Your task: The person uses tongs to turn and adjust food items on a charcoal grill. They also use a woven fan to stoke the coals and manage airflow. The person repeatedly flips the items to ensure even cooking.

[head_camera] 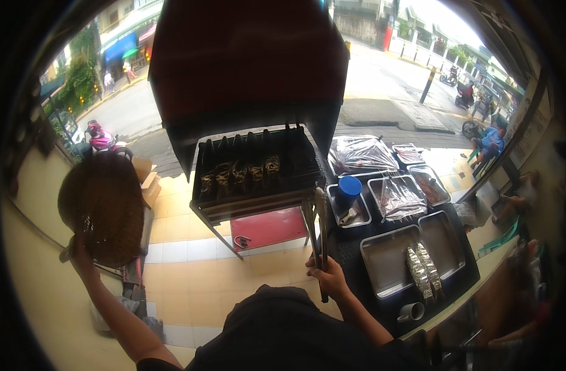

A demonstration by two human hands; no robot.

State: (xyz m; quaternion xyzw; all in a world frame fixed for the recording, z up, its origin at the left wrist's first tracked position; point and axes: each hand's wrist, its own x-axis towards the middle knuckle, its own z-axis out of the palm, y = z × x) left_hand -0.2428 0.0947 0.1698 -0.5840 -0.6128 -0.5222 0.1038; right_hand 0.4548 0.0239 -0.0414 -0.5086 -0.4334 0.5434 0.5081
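Note:
My left hand [82,257] grips the handle of a round woven fan [102,208], raised at the left beside the wall. In my right hand [329,273] is a pair of long metal tongs [321,232], their tips up near the grill's right front corner. Before me stands a charcoal grill [255,204] under a dark red hood [250,60]. Several browned, foil-wrapped pieces [239,176] lie in a row on its grate; what is inside them is hidden.
On the black table [348,278] at right stand film-covered trays [362,153], a blue-lidded container [350,188], a brush [350,215], a metal tray [387,264] with two foil-wrapped pieces [423,269] across its edge, and a mug [410,312]. A person [489,141] sits at far right.

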